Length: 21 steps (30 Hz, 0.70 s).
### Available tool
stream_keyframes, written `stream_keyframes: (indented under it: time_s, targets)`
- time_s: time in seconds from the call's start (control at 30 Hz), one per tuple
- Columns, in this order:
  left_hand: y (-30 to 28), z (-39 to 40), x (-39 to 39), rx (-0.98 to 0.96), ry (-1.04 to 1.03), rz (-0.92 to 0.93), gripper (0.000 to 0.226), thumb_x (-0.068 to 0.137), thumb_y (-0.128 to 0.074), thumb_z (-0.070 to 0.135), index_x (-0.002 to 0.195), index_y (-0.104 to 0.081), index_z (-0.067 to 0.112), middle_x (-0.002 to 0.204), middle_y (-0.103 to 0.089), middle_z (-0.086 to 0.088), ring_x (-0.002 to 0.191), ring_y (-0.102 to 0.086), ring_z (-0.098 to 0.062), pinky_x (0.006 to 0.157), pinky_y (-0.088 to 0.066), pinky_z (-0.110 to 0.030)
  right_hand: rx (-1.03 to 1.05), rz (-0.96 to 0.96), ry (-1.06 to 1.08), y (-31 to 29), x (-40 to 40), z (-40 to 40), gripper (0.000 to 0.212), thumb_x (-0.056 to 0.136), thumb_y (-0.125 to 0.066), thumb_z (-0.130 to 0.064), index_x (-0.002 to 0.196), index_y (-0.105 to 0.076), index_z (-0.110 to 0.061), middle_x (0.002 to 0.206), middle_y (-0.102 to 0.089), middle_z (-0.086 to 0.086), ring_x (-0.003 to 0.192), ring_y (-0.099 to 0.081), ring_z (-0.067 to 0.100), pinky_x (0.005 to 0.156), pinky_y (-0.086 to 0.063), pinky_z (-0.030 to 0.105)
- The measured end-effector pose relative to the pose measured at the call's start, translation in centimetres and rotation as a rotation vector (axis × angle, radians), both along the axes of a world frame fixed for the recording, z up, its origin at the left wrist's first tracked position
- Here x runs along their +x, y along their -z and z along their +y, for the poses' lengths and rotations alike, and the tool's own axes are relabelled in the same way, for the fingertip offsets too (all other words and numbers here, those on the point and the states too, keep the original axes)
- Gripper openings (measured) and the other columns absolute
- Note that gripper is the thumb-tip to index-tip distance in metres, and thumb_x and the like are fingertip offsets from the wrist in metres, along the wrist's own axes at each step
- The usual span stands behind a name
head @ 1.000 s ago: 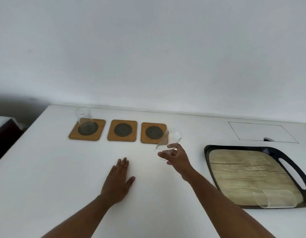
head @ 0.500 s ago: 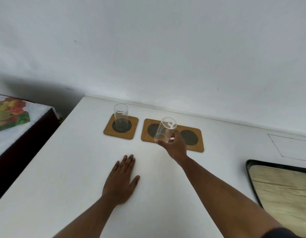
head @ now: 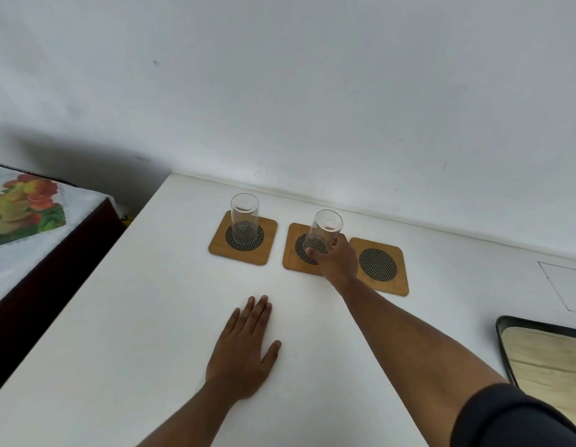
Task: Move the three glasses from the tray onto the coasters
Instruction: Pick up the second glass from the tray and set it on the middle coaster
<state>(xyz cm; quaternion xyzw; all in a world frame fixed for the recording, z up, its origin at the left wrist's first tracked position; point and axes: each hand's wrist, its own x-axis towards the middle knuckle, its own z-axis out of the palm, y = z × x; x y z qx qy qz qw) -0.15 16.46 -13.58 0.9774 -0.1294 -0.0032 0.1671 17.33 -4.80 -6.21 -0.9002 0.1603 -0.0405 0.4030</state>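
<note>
Three wooden coasters with dark mesh centres lie in a row near the wall. On the left coaster a clear glass stands upright. My right hand grips a second clear glass by its base, slightly tilted, over the middle coaster; whether it touches the coaster I cannot tell. The right coaster is bare. My left hand rests flat on the white table, fingers together, holding nothing. The black tray with a wood-look bottom shows only partly at the right edge; no glass on it is in view.
The white table meets a white wall behind the coasters. A rectangular outline is marked in the tabletop at the far right. A dark cabinet with a fruit-print cloth stands left of the table.
My right hand has carried the glass left and down onto the middle coaster and turned it more upright. The view has swung left, so most of the tray has left the frame. My left hand stayed put.
</note>
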Motion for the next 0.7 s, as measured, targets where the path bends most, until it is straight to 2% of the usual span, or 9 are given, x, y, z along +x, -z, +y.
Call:
stream_keyframes:
  time_s: [0.1,0.27,0.57,0.7]
  targets:
    - [-0.09,-0.05,-0.03,-0.019,-0.002,-0.003,0.074,0.099,-0.018,0.063,0.159,0.008,0.028,0.17,0.007,0.012,0.154,0.016,-0.007,0.123,0.0,-0.034,-0.031,0.013,-0.001,0.31,0.44,-0.02,0.06,0.071,-0.09,-0.048,0.117,-0.062,-0.021,0.097,-0.064,-0.011,0.09,-0.061,0.014,0.075,-0.048,0.032]
    - [-0.24,-0.04,-0.06,-0.015,-0.002,-0.007,0.075,0.099,-0.019,0.063,0.159,0.009,0.028,0.169,0.007,0.012,0.154,0.016,-0.007,0.123,0.0,-0.034,-0.051,0.019,-0.004,0.59,0.66,0.01,0.066,0.071,-0.089,-0.049,0.124,-0.062,-0.02,0.11,-0.073,-0.004,0.099,-0.069,0.019,0.085,-0.058,0.039]
    - [-0.31,-0.1,-0.1,-0.016,-0.006,-0.001,0.074,0.099,-0.019,0.063,0.159,0.007,0.029,0.17,0.006,0.012,0.154,0.014,-0.007,0.123,-0.001,-0.034,-0.055,0.028,-0.022,0.78,0.86,-0.01,0.063,0.071,-0.09,-0.051,0.118,-0.061,-0.022,0.101,-0.068,-0.009,0.093,-0.065,0.016,0.083,-0.057,0.037]
    - [-0.33,-0.11,-0.11,-0.018,-0.005,-0.002,0.074,0.099,-0.021,0.063,0.159,0.005,0.028,0.17,0.004,0.011,0.154,0.012,-0.007,0.123,-0.001,-0.034,-0.031,0.025,-0.034,0.9,0.9,-0.12,0.065,0.071,-0.09,-0.049,0.122,-0.06,-0.023,0.101,-0.066,-0.011,0.096,-0.065,0.015,0.082,-0.055,0.034]
